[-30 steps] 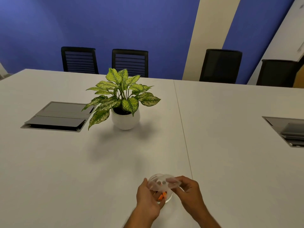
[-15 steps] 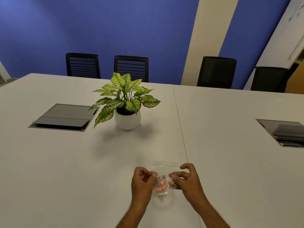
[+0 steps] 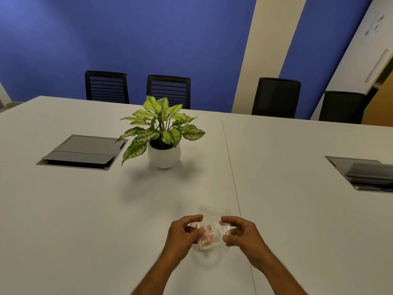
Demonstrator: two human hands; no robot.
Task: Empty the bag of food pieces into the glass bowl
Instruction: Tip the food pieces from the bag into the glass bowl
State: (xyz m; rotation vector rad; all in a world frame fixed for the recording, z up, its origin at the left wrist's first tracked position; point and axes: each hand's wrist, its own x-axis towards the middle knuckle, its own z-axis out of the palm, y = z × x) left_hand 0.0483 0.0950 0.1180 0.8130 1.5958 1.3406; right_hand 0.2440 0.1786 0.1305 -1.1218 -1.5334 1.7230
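Your left hand [image 3: 180, 235] and your right hand [image 3: 244, 235] hold a small clear plastic bag [image 3: 211, 229] between them, just above the white tabletop [image 3: 85, 209]. Each hand is pinched onto one side of the bag, thumb under and fingers curled over the top, so both are clamped on the plastic with the bag stretched across the gap. Pale orange food pieces [image 3: 207, 237] sit bunched in the lower middle of the bag; you cannot count them through the crumpled film. The bag's far edge [image 3: 214, 209] sticks out flat beyond your fingertips. Below the bag there is a faint rounded shape on the tabletop that may be the glass bowl, but it is too blurred to tell.

Further back, well apart from your hands, a green variegated leafy plant in a round white pot [image 3: 163, 154] stands near the seam where two table sections meet. A grey cable hatch [image 3: 83, 152] lies recessed to its left and another one [image 3: 365, 175] at the right edge. Four black chairs [image 3: 106, 87] line the far side against a blue wall [image 3: 148, 39]
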